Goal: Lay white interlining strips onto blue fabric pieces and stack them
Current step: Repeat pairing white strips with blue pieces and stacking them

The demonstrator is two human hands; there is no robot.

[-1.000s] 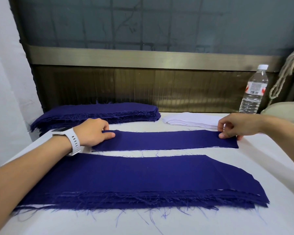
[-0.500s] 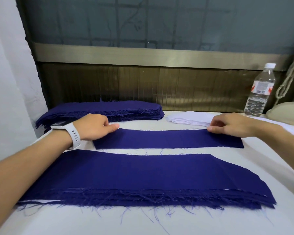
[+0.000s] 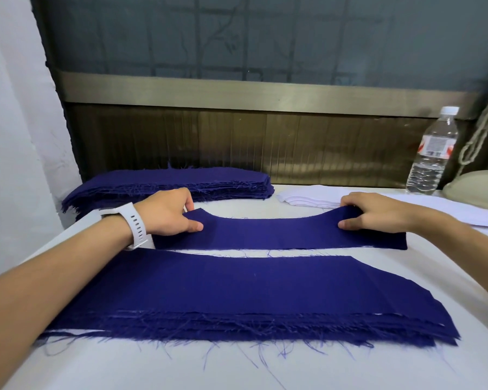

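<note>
A single blue fabric piece (image 3: 268, 233) lies across the middle of the white table (image 3: 124, 367). My left hand (image 3: 166, 212) pinches its left end and my right hand (image 3: 375, 211) pinches its right end; both far corners are raised off the table. A thin white edge shows under the piece's right near edge. In front of it lies a wide stack of blue pieces (image 3: 237, 294) with frayed edges. Another blue stack (image 3: 164, 184) sits at the back left. A pile of white interlining strips (image 3: 310, 197) lies at the back, right of centre.
A clear water bottle (image 3: 431, 153) stands at the back right beside a beige object (image 3: 476, 184) and a hanging rope (image 3: 482, 136). A dark panelled wall (image 3: 237, 142) closes the table's far side, and a white wall (image 3: 12, 136) the left.
Both hands have gone from resting on the single blue piece's ends to pinching them, and its far corners have lifted off the table.
</note>
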